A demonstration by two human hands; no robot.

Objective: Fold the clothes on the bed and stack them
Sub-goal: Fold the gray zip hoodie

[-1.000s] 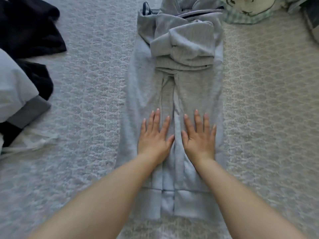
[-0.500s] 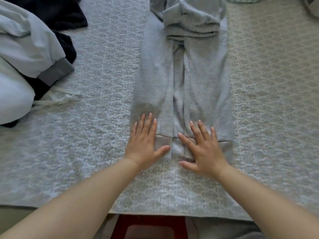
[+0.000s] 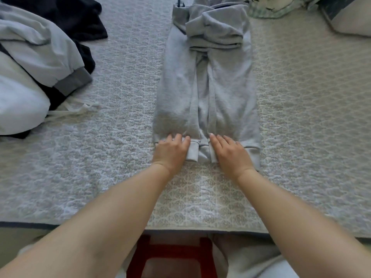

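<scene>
Our hands have slid down to the hem of the hoodie point(image 3: 206, 87). Our left hand point(image 3: 171, 151) and right hand point(image 3: 230, 152) curl over its near edge and hold it. The hoodie lies long and flat on the bed point(image 3: 120, 137).

A home bedroom: quilted bedspread point(image 3: 112, 157) strewn with loose clothes point(image 3: 50, 49).

Nothing here can be read: no words, labels, brand marks or numbers show on the long folded light grey fleece garment point(image 3: 206, 87), nor on the pale patterned quilted bedcover point(image 3: 124, 117) it lies on.
</scene>
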